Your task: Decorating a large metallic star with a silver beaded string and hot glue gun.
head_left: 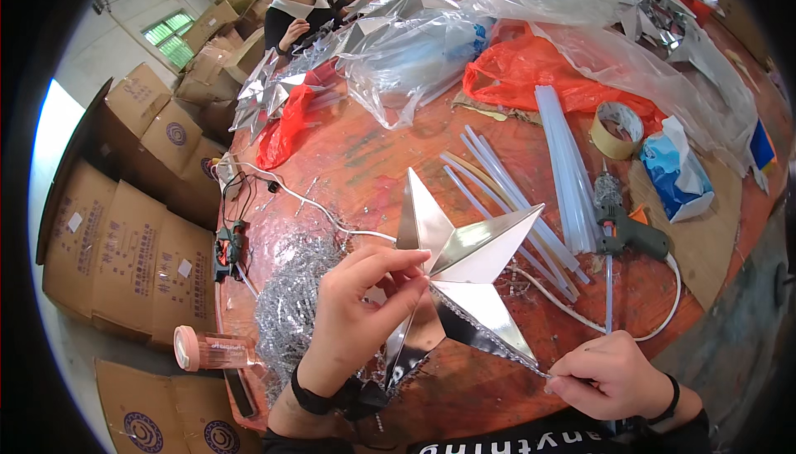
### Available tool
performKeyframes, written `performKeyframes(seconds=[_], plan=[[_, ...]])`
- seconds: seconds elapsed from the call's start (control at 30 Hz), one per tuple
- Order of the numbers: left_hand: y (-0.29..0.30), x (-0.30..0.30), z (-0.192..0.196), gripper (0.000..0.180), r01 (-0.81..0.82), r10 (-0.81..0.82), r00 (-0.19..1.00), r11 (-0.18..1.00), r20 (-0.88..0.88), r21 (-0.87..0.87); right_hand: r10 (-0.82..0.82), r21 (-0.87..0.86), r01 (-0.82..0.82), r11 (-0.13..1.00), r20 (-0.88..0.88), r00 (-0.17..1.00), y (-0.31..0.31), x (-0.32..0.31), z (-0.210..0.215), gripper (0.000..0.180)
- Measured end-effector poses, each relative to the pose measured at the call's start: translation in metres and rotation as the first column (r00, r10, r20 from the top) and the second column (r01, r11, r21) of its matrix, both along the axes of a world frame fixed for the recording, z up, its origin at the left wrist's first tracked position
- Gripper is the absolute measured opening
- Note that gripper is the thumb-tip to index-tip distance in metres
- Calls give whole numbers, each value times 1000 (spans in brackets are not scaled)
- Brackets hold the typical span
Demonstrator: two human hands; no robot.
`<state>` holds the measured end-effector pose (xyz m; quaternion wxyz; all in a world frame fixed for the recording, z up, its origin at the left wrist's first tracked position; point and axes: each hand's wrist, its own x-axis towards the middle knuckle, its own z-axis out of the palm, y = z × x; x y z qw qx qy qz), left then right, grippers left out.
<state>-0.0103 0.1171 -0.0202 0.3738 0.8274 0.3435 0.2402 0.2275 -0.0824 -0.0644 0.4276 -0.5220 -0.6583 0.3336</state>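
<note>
A shiny silver faceted star [464,271] is held upright over the red-brown table [365,155]. My left hand [356,313] grips the star at its centre, thumb and fingers pinched on a ridge. My right hand [609,375] pinches the end of a thin silver tinsel strand [497,348] that runs along the star's lower right edge, at the tip of that point. Both wrists wear black bands.
A pile of silver tinsel [290,301] lies left of my left hand. Clear glue sticks [564,176], a green glue gun [626,234] with white cord, a tape roll [618,129], tissue pack [676,174], plastic bags, more stars. Cardboard boxes [124,238] left; a person [303,6] sits across.
</note>
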Motion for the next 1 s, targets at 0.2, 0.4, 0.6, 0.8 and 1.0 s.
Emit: performKeyframes(seconds=[0.2,0.4,0.6,0.8,1.0], plan=[[4,1,0,27,-42,65,995,967,81,-251,30,-11,-30,999,-23,999,-2,3,-3,7],[5,0,3,29,-28,40,998,962,41,-273,27,-51,-33,998,-123,992,-2,2,-9,5],[5,3,1,31,0,1,1000,985,5,-174,52,-94,-65,993,-133,990,-6,3,-13,8],[3,5,2,31,10,-11,1000,991,-9,-130,46,-124,-62,990,-134,990,-10,-1,-20,7],[3,7,4,31,15,-20,999,990,-32,-138,39,-181,-65,981,-142,989,-9,-3,-26,10]])
